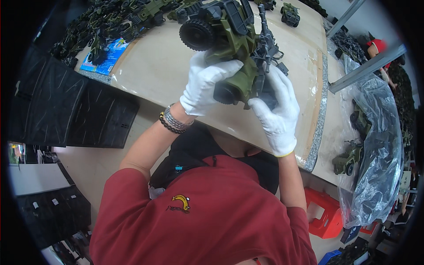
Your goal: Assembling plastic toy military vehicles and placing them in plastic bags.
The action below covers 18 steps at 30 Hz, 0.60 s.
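Both my hands, in white gloves, hold up a green toy military truck over the table. It is tilted, with black wheels toward the left and a dark grey gun part along its right side. My left hand grips the green body between two wheels, thumb laid across it. On the other side, my right hand closes round the truck's end by the gun part, thumb against the lower edge. The fingertips behind the toy are hidden.
Many green toy vehicles are heaped at the far left, beside a blue printed sheet. Another small truck stands at the table's far side. Black crates sit left, clear plastic sheeting and a red stool right. A person wearing red is beyond.
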### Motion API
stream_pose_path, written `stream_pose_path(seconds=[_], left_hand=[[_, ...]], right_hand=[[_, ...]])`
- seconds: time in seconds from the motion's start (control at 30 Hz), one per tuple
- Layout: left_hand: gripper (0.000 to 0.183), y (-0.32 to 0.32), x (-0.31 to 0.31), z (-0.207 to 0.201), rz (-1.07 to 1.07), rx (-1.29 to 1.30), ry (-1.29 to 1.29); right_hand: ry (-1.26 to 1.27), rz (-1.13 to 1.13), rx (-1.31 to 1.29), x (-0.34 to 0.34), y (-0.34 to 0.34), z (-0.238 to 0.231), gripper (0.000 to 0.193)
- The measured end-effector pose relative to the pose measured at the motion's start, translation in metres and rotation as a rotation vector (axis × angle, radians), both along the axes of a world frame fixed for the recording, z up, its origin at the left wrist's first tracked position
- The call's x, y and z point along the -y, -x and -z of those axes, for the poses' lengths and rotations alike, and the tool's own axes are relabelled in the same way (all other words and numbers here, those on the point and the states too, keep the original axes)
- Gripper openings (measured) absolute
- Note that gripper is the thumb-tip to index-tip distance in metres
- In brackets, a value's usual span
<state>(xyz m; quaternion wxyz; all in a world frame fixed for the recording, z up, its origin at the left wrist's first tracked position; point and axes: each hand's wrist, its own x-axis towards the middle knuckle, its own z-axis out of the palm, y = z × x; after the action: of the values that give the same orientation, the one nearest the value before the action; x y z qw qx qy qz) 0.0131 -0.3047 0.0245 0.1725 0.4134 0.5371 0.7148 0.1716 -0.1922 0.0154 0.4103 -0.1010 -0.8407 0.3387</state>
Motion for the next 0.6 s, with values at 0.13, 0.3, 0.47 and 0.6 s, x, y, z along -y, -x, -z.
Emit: stream_pose_path(seconds=[0.13, 0.3, 0.47, 0.6], left_hand=[[0.026, -0.004, -0.006, -0.003, 0.096, 0.162, -0.135], [0.020, -0.012, -0.012, -0.008, -0.037, -0.255, -0.098], [0.025, -0.024, -0.013, -0.003, 0.061, 0.118, -0.038], [0.035, -0.035, -0.020, -0.011, 0.232, 0.418, -0.103]], right_hand=[[0.003, -0.031, -0.006, -0.002, -0.003, 0.008, 0.071], [-0.196, -0.125, -0.113, -0.017, -0.010, 0.012, 0.066], [-0.336, -0.149, 0.058, -0.024, -0.024, -0.004, 0.074], [-0.355, -0.133, 0.152, -0.028, -0.030, -0.034, 0.090]])
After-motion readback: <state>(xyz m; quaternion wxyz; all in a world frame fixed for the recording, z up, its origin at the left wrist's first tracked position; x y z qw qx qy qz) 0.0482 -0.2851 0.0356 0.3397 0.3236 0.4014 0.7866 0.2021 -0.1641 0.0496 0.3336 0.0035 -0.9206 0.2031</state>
